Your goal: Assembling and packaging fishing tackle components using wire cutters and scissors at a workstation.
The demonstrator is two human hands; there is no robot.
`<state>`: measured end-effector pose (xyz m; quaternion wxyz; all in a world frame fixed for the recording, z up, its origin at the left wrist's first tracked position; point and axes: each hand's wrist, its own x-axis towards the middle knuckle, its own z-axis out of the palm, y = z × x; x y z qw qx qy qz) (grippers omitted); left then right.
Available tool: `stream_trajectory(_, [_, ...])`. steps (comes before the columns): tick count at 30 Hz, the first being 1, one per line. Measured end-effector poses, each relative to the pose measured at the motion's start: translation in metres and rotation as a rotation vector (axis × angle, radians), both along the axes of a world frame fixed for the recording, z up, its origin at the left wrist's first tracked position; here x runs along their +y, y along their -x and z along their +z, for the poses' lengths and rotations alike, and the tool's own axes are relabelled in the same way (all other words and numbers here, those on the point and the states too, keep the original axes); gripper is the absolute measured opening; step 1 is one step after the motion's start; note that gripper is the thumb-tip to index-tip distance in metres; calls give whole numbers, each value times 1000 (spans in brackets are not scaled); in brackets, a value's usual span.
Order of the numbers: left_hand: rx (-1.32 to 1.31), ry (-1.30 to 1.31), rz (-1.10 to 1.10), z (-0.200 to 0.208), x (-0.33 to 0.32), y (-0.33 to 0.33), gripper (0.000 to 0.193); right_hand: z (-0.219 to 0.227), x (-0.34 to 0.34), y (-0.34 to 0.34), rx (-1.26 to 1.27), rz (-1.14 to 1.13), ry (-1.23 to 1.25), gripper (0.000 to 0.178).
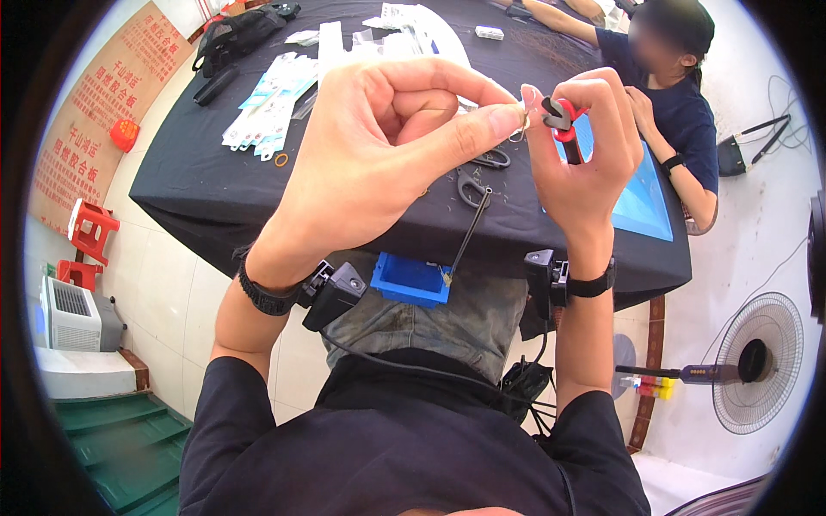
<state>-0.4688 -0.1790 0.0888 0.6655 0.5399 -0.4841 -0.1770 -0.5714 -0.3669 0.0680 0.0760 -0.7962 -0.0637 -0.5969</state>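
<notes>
Both my hands are raised above the black-covered table, fingertips almost meeting. My left hand (370, 159) pinches a small, thin, pale wire-like piece (519, 131) between thumb and forefinger; its exact kind is too small to make out. In my right hand (598, 155) sit small pliers (561, 120) with grey jaws and red handles, partly hidden by the fingers. That hand's thumb and index tip come up against the small piece. Below the hands lie dark grey scissors (471, 187) and a thin black rod (471, 234), which reaches past the table edge toward a blue tray (404, 297).
White packets (271, 103) and an orange ring (281, 159) lie at the left, with a black bag (241, 39) behind. A blue sheet (645, 206) covers the right corner. Another person (675, 112) sits at far right. A fan (757, 361) stands right.
</notes>
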Motion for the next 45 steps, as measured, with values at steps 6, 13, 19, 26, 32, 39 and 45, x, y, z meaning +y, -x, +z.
stream_trajectory(6, [-9, -20, -6, 3, 2, 1, 18, -1, 1, -4, -2, 53, -5, 22])
stream_trajectory(13, [-7, -21, -20, 1, 2, 0, 19, -2, 1, -4, 35, 35, 20, 22])
stream_trajectory(19, [-27, -37, -20, 2, 3, -1, 19, -3, 0, -2, 63, -11, 31, 23])
stream_trajectory(26, [-25, -33, 0, 2, 1, -2, 18, -3, -1, 2, 93, -61, 76, 22])
stream_trajectory(32, [-75, -30, 81, 1, -1, 1, 15, -11, -2, 0, 69, -86, 37, 24])
stream_trajectory(39, [-412, 69, 311, -6, -8, 8, 13, -13, 1, 2, 77, -179, -64, 30])
stream_trajectory(45, [-664, 149, 343, -13, -16, 6, 17, -12, -1, 2, 40, -210, -90, 28])
